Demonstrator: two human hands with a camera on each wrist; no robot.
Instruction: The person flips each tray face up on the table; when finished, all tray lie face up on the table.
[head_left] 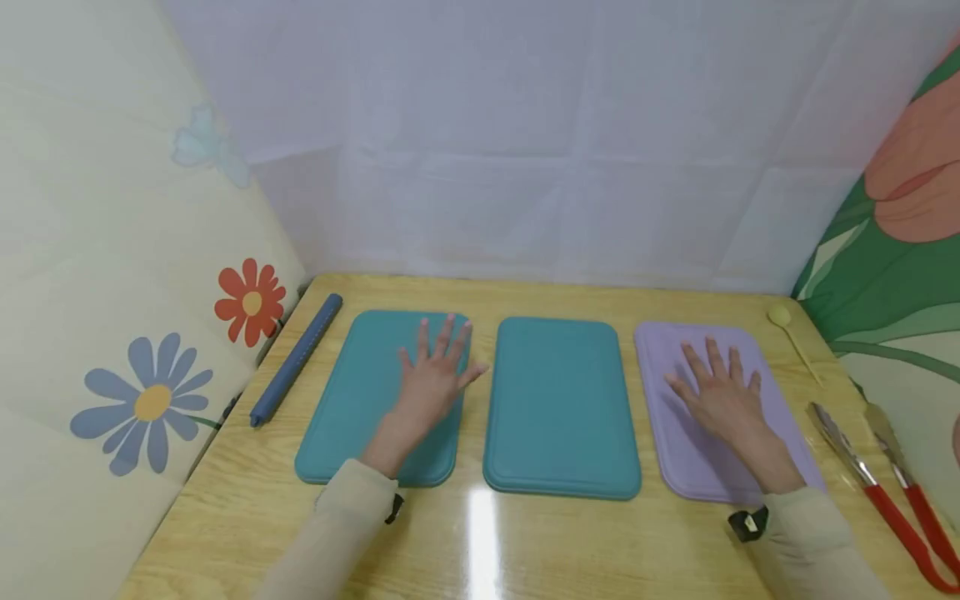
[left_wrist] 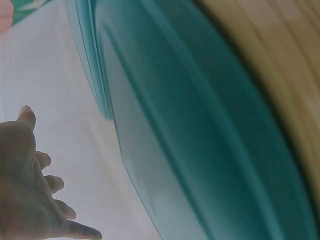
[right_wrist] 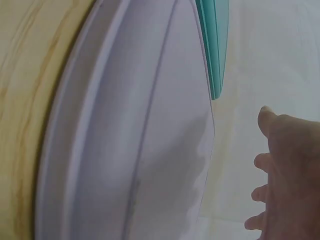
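Observation:
My left hand [head_left: 431, 387] is spread above the right part of the left teal board [head_left: 352, 417], fingers straight and apart, holding nothing. Over the lilac board [head_left: 693, 467] my right hand [head_left: 722, 400] is spread too, its grasp empty. The left wrist view has the left hand [left_wrist: 25, 185] raised off the teal board [left_wrist: 165, 125]. In the right wrist view a gap separates the right hand [right_wrist: 292, 175] from the lilac board [right_wrist: 120, 140], and a shadow falls on that board. Between the hands lies a second teal board [head_left: 562, 408], untouched.
A dark blue rod-like roll [head_left: 296, 360] lies along the table's left side. At the right are a pale yellow spoon [head_left: 797, 343] and metal tongs with red handles [head_left: 900, 521]. Cloth [head_left: 480, 167] hangs behind the wooden table [head_left: 420, 542], with flowered cloth at both sides.

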